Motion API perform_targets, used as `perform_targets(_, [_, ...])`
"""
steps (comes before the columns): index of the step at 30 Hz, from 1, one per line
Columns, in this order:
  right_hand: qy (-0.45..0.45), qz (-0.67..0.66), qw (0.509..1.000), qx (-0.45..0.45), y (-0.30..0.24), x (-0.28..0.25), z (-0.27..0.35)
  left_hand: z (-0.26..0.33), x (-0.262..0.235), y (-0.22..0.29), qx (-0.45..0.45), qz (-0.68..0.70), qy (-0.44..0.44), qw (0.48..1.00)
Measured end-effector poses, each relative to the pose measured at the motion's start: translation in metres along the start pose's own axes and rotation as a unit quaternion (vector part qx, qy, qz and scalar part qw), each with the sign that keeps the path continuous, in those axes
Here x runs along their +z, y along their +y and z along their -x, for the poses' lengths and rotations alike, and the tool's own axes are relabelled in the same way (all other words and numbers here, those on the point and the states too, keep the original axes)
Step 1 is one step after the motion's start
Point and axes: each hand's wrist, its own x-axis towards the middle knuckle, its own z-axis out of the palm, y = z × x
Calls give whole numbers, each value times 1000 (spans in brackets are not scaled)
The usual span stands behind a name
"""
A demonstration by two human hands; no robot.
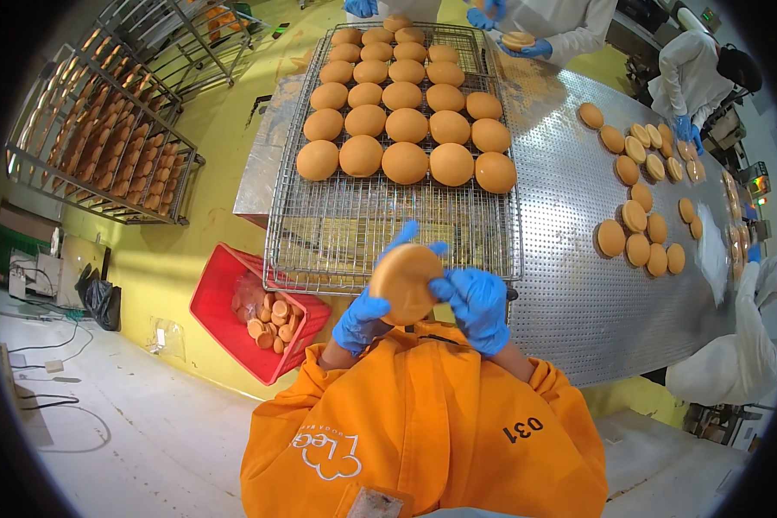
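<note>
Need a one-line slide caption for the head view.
Both gloved hands, left hand and right hand, hold one round bun above a wire rack of buns.

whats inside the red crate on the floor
The red crate holds a heap of round brown cakes beside a crumpled clear plastic bag. The wire rack overhangs its upper edge, so that corner and whatever lies beneath the heap cannot be seen.
</note>
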Motion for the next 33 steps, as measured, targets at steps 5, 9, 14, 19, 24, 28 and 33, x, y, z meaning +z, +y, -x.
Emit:
perform_targets(5, [55, -92, 972, 208, 18, 8, 6, 12, -15, -2, 93, 96, 86, 987])
perform_targets(9, [7, -244, 916, 320, 4, 3, 12, 12, -16, 4, 111, 205, 9, 972])
perform_targets(14, [-16, -220, 949, 226, -19, 20, 7, -5, -18, -17, 86, -49, 10, 995])
perform_targets(19, [20, -440, 795, 417, 41, 18, 21, -11, -27, -17, 12, -267, -51, 962])
perform_targets(24, [247, -637, 621, 383, 108, -36, 42, -6, -37, 20, -142, -127, -49, 981])
perform_targets(28, [325, -592, 581, 453, 100, -44, 50, -35, -126, 41, 42, -505, 123, 853])
perform_targets(33, [190, -750, 373, 512, 77, 9, 84, -108, -193, 139, -20, -826, 299, 477])
